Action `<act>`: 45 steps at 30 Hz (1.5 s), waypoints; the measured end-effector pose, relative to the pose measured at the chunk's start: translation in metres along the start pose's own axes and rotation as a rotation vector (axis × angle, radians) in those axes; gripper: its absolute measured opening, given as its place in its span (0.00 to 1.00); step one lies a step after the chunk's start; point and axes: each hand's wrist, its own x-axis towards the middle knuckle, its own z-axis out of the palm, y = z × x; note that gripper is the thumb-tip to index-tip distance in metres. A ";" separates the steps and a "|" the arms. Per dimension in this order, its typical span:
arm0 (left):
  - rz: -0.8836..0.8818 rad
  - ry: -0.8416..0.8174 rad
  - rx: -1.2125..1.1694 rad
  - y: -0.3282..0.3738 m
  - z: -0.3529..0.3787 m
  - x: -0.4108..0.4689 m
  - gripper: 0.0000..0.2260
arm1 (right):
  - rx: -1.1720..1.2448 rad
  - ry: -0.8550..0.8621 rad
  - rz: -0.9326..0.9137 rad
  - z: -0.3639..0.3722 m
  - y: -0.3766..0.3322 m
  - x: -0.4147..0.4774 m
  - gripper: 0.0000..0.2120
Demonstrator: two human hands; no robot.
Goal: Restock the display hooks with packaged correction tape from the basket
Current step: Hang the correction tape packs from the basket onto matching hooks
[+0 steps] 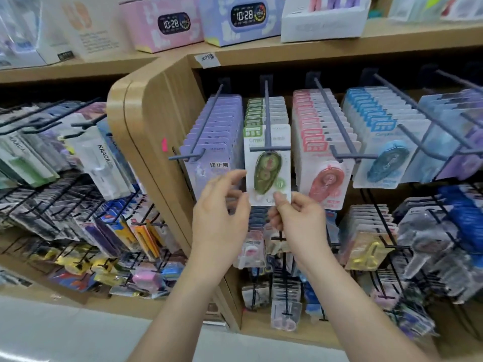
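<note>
Looking from the head view, we find the green tape pack point(268, 165) hanging foremost on its hook point(267, 113). The right hand point(295, 218) pinches its bottom edge and the left hand point(222, 205) pinches its left edge, evidently to square it.

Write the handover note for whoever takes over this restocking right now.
Left hand: pinches the left edge of the green correction tape pack on white card.
Right hand: pinches its bottom edge.
Pack: appears threaded on the grey metal display hook, at the front, just behind the crossbar.
Done: a row of green packs already hangs behind it.
Left: probably push it back, let go, fetch more. The basket is not in view, so remaining stock is unknown.
</note>
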 end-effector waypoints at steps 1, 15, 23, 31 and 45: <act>0.000 -0.003 -0.003 -0.003 -0.001 -0.003 0.13 | 0.040 0.036 0.014 0.005 -0.001 0.003 0.11; -0.003 -0.208 -0.162 -0.016 0.021 -0.038 0.13 | -0.005 -0.178 0.306 -0.050 0.025 -0.035 0.09; 0.390 -0.595 0.076 -0.013 0.115 -0.099 0.10 | -0.892 0.030 0.115 -0.228 0.051 -0.094 0.07; 0.495 -1.046 0.205 0.041 0.250 -0.212 0.11 | -1.088 0.287 0.418 -0.425 0.106 -0.227 0.06; 0.298 -1.489 0.154 0.145 0.493 -0.418 0.11 | -0.422 1.043 0.843 -0.643 0.210 -0.413 0.12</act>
